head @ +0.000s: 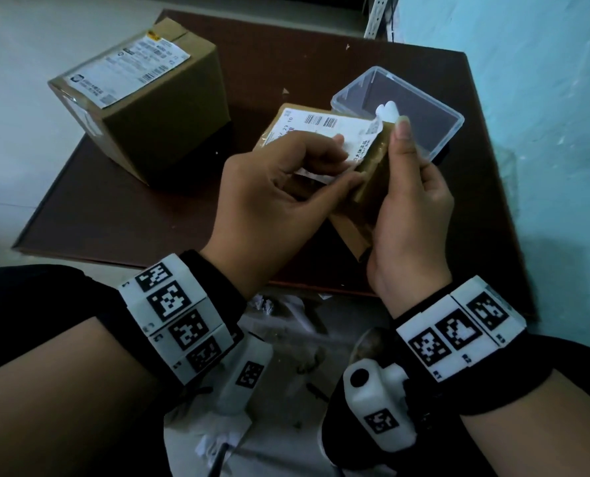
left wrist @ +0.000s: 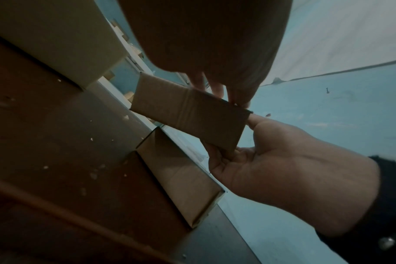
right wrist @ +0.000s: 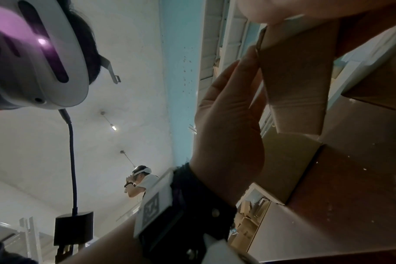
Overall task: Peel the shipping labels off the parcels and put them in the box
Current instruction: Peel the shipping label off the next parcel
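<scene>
I hold a small flat cardboard parcel (head: pixel 372 173) above the brown mat (head: pixel 114 208). My right hand (head: pixel 397 144) grips its right edge, thumb on top. A white shipping label (head: pixel 324 127) on it is partly lifted and curled. My left hand (head: pixel 342 161) pinches that loose edge between thumb and forefinger. From below, the parcel (left wrist: pixel 188 114) shows plain cardboard, with the right hand (left wrist: pixel 283 160) under it. A clear plastic box (head: pixel 451 132) lies open behind the parcel, holding a crumpled white label (head: pixel 386 110). A big cardboard parcel (head: pixel 155 125) at the back left bears its own label (head: pixel 124 68).
Another small cardboard box (left wrist: pixel 176 171) lies on the mat under my hands. Crumpled paper scraps (head: pixel 286 318) litter the floor at the mat's near edge. A blue wall (head: pixel 544 132) closes the right side. Another person (right wrist: pixel 140 182) stands far off.
</scene>
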### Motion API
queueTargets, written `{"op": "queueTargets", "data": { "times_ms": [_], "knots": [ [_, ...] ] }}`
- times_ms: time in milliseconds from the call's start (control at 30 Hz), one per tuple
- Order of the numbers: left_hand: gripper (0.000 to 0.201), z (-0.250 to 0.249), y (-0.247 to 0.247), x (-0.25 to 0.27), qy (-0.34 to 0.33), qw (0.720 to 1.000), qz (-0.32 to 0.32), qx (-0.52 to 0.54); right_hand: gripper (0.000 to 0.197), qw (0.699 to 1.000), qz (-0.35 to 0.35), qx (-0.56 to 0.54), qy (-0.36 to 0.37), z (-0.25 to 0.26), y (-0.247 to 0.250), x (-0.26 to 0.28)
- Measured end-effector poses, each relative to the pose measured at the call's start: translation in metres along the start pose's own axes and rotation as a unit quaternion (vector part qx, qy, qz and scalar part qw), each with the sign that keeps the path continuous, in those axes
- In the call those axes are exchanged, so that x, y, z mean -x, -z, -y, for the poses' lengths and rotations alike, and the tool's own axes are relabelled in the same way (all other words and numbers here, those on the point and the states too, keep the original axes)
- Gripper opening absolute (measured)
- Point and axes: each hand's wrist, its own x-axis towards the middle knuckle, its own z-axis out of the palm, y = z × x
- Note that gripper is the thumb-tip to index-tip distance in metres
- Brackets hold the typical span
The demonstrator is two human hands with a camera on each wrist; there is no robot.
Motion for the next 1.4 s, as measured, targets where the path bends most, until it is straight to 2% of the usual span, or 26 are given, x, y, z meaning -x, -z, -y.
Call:
{"op": "queueTargets", "data": {
  "times_ms": [167,333,433,567,800,900,1233,1300,1400],
  "knots": [
    [0.024,-0.002,0.002,-0.002,-0.022,0.999,0.004,-0.032,0.049,0.999,0.026,-0.023,-0.022,0.000,-0.001,0.001],
    [0.021,-0.001,0.009,-0.009,-0.007,0.997,-0.052,-0.060,0.043,0.989,0.142,0.001,-0.040,0.002,-0.004,0.009],
    [0.014,-0.001,0.013,-0.013,-0.014,0.993,-0.071,-0.095,0.039,0.983,0.176,-0.002,-0.047,0.003,-0.005,0.011],
    [0.010,-0.001,0.011,-0.013,-0.012,0.991,-0.075,-0.110,0.034,0.986,0.166,0.009,-0.032,0.002,-0.003,0.009],
    [0.033,0.000,0.009,-0.013,0.022,0.996,-0.027,-0.077,0.033,0.988,0.151,0.029,-0.017,0.001,-0.001,0.009],
    [0.028,0.002,0.010,-0.014,0.006,0.994,-0.020,-0.108,0.033,0.990,0.137,0.022,-0.013,0.000,-0.002,0.008],
    [0.023,0.001,0.008,-0.015,0.020,0.995,-0.053,-0.078,0.056,0.988,0.136,0.069,0.031,-0.001,-0.002,0.010],
    [0.028,0.001,0.008,-0.015,0.025,0.996,-0.055,-0.072,0.064,0.984,0.142,0.091,0.054,-0.002,-0.001,0.011],
    [0.022,0.003,0.009,-0.016,0.029,0.994,-0.065,-0.080,0.083,0.978,0.152,0.121,0.074,-0.005,0.001,0.011]
  ]
}}
